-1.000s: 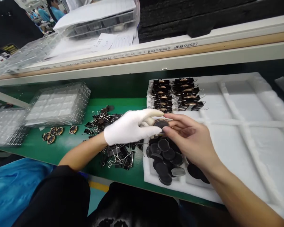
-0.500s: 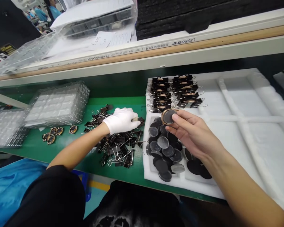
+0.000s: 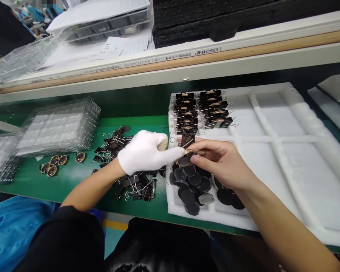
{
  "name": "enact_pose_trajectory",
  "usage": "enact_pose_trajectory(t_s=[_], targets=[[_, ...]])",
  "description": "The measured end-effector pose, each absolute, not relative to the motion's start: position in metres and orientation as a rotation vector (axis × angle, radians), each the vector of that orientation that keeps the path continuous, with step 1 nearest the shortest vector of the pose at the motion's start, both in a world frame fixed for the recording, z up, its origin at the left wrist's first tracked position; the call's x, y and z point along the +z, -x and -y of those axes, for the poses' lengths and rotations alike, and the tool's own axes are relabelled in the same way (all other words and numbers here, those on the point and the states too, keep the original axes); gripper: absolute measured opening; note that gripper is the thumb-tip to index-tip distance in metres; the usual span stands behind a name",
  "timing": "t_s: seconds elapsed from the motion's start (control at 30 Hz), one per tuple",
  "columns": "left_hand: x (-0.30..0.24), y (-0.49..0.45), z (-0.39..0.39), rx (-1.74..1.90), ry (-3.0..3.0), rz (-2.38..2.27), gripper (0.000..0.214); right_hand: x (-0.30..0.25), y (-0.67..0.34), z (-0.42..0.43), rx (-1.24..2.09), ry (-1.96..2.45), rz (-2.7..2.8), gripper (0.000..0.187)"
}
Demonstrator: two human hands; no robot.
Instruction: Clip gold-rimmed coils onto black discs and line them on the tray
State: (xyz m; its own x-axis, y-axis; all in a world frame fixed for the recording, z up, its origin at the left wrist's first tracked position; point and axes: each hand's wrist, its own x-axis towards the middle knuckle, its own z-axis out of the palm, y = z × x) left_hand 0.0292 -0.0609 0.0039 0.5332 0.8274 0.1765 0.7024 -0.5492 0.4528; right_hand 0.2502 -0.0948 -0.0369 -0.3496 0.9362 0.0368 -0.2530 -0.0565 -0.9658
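- Your dark clothing (image 3: 155, 245) and the blue cloth (image 3: 19, 226) to the left run out of view at the lower edge.
- Loose black discs (image 3: 190, 196) lie in the near left compartment of the white tray (image 3: 308, 173); those in the next compartment are partly behind your right wrist.
- Your bare right hand (image 3: 225, 160) pinches a black round piece (image 3: 184, 160) above the discs, its fingers covering one side.
- Your gloved left hand (image 3: 143, 153) reaches its thumb to that piece; its other fingertips are hidden, so I cannot tell whether it grips the binder clip (image 3: 187, 139) just behind.
- Your left hand hides part of the clip pile (image 3: 134, 185) on the green counter (image 3: 56, 189).
- Gold-rimmed pieces (image 3: 52, 170) sit near the clear trays (image 3: 59, 128).
- Handwriting on the shelf's papers (image 3: 110, 47) is hard to read.
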Motion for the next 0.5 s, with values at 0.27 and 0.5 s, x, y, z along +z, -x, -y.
enact_pose_trajectory(t_s=[0.27, 0.5], targets=[[0.001, -0.022, 0.053, 0.598, -2.597, -0.92, 0.045, -0.028, -0.254, 0.097, 1.578, 0.838, 1.408, 0.011], [-0.009, -0.022, 0.053, 0.779, -2.641, -0.862, 0.043, -0.028, -0.259, 0.096, 1.634, 0.835, 1.41, 0.012]])
